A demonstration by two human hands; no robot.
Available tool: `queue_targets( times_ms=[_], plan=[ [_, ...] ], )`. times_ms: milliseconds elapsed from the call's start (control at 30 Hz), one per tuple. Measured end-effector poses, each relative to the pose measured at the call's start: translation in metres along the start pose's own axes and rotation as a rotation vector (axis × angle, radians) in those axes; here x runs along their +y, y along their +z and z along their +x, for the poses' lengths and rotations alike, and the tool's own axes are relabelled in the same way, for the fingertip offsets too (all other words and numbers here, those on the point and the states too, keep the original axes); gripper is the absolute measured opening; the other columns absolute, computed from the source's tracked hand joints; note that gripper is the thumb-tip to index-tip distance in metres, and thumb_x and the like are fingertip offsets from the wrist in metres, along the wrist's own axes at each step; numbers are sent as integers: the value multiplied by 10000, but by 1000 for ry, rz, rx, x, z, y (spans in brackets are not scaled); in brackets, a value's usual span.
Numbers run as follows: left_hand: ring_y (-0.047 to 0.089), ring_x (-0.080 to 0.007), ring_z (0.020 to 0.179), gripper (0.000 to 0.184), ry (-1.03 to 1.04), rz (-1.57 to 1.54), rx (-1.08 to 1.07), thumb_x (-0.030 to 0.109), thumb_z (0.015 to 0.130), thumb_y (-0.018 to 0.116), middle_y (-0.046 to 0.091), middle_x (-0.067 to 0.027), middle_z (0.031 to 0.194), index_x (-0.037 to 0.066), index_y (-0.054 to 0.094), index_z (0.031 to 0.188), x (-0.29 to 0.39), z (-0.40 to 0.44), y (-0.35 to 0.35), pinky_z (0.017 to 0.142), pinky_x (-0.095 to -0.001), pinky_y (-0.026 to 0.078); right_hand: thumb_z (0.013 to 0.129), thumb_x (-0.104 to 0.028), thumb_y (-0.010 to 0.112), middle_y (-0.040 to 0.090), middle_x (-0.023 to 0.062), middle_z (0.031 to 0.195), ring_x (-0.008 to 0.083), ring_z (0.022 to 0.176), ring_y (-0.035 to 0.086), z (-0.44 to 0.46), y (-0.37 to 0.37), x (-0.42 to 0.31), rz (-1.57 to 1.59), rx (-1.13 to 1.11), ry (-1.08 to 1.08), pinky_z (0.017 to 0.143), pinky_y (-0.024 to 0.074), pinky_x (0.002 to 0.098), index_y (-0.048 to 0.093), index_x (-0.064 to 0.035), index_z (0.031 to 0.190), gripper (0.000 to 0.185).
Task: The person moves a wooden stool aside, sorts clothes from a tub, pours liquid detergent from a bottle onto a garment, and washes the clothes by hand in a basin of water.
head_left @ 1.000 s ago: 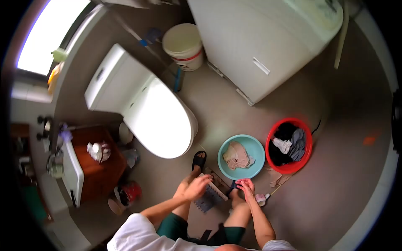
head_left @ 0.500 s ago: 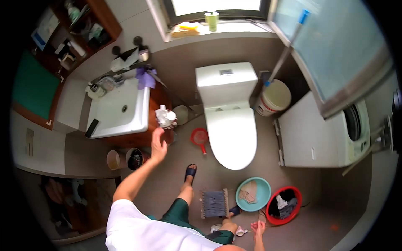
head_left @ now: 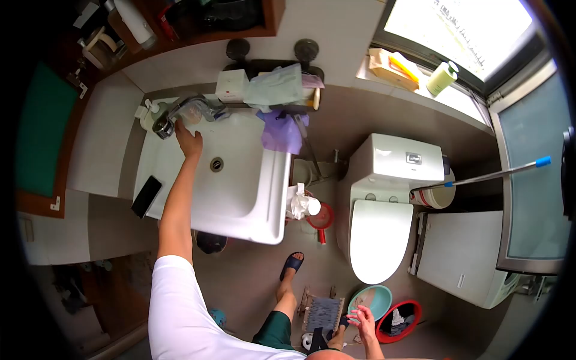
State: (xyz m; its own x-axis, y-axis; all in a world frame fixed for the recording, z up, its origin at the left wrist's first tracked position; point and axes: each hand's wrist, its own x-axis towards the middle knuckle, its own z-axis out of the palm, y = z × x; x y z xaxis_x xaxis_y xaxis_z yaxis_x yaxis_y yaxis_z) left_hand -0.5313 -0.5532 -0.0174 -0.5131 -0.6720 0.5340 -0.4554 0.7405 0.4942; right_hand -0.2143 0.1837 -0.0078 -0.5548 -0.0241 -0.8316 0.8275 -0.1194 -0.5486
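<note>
Hovering left hand (head_left: 189, 142): in the head view, it is hanging over the white sink (head_left: 231, 198), its fingertips pointing at the chrome tap (head_left: 172, 112); whether they are touching the metal, I cannot tell.
Left grip: the fingers are stretching forward with the thumb standing apart, and they are not visibly wrapping round anything.
Right hand (head_left: 363, 324): it is hanging low, well apart from the sink and in front of the teal basin (head_left: 383, 303), the fingers spreading loosely and holding nothing that shows.
Tap place: it is standing at the wall side of the sink, its spout arching over the bowl, with a pump bottle (head_left: 154, 110) sitting close behind.
Tap feel: it is looking rigid, hard and smooth, probably fixed in place and likely turning slippery when wet.
Tap hold: the spout's rounded end is facing the hand, so a light hold there is seeming easiest; the lever is not showing clearly.
Black phone (head_left: 146, 197): it is lying on the sink's rim beside the left forearm, looking slim, smooth and fragile; its long edges are seeming the safest place for fingers.
</note>
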Motion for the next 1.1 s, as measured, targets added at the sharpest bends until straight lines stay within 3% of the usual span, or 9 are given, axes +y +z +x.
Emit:
queue_targets(
  times_ms=[233, 367, 400, 500, 633, 700, 800, 967, 1100],
  plan=[
    [413, -391, 1210, 625, 161, 265, 39, 121, 748, 648, 447, -259, 1293, -42, 388, 1294, -17, 57, 36, 1038, -414, 309, 919, -152, 552, 594, 141, 1005, 284, 866, 650, -4, -1, -10, -108, 73, 61, 698, 555, 377, 456, -19, 1187, 313],
    [496, -381, 1122, 437, 23, 290, -16, 232, 801, 637, 541, -270, 1177, -69, 557, 1108, -17, 59, 36, 982, -412, 361, 908, -155, 572, 601, 141, 976, 285, 851, 657, -17, -30, 18, -123, 143, 183, 676, 561, 370, 460, -6, 1164, 317],
    [497, -382, 1118, 398, -42, 258, -103, 208, 808, 655, 539, -266, 1172, -65, 573, 1085, -14, 58, 30, 955, -418, 384, 906, -156, 575, 602, 140, 973, 284, 845, 659, -18, -35, 22, -125, 149, 197, 673, 561, 367, 460, -5, 1164, 320],
    [469, -394, 1144, 433, 72, 45, 47, 203, 859, 622, 513, -238, 1215, -10, 501, 1216, -39, 41, 33, 985, -418, 358, 903, -167, 585, 610, 135, 973, 275, 830, 665, -23, -35, 27, -108, 176, 203, 668, 560, 352, 463, -6, 1161, 327],
    [505, -307, 1130, 431, -207, -315, -56, 108, 865, 630, 482, -178, 1265, -3, 444, 1238, -2, -2, -21, 880, -381, 458, 904, -180, 589, 618, 133, 991, 260, 842, 663, -23, -28, 25, -94, 138, 151, 675, 556, 331, 466, -9, 1176, 344],
    [518, -240, 1067, 439, -116, -446, -59, 47, 849, 642, 492, -130, 1221, 0, 405, 1216, -18, -37, -30, 829, -337, 484, 904, -185, 590, 619, 133, 996, 254, 843, 662, -24, -25, 22, -66, 95, 102, 675, 554, 324, 464, -10, 1188, 356],
    [522, -203, 1010, 404, -192, -736, -180, 50, 844, 657, 471, -115, 1181, 15, 385, 1141, 22, -103, -76, 828, -309, 493, 913, -153, 574, 623, 122, 996, 228, 841, 660, -20, -42, 44, -25, 25, 18, 682, 549, 312, 460, -14, 1202, 340],
    [527, -169, 1036, 320, -492, -1047, -482, 53, 879, 615, 460, -82, 1184, 67, 363, 1075, 185, -270, -161, 834, -309, 504, 916, -125, 568, 618, 104, 990, 166, 855, 637, -34, -72, 66, -106, 12, -125, 692, 518, 263, 441, -36, 1224, 345],
    [502, -161, 1080, 316, -373, -1064, -980, -50, 842, 595, 436, -104, 1274, 76, 362, 1013, 313, -449, -210, 894, -286, 467, 906, -117, 587, 571, 95, 1036, 158, 881, 626, -73, -123, 61, -43, 8, -323, 706, 504, 256, 345, -65, 1320, 482]
  ],
)
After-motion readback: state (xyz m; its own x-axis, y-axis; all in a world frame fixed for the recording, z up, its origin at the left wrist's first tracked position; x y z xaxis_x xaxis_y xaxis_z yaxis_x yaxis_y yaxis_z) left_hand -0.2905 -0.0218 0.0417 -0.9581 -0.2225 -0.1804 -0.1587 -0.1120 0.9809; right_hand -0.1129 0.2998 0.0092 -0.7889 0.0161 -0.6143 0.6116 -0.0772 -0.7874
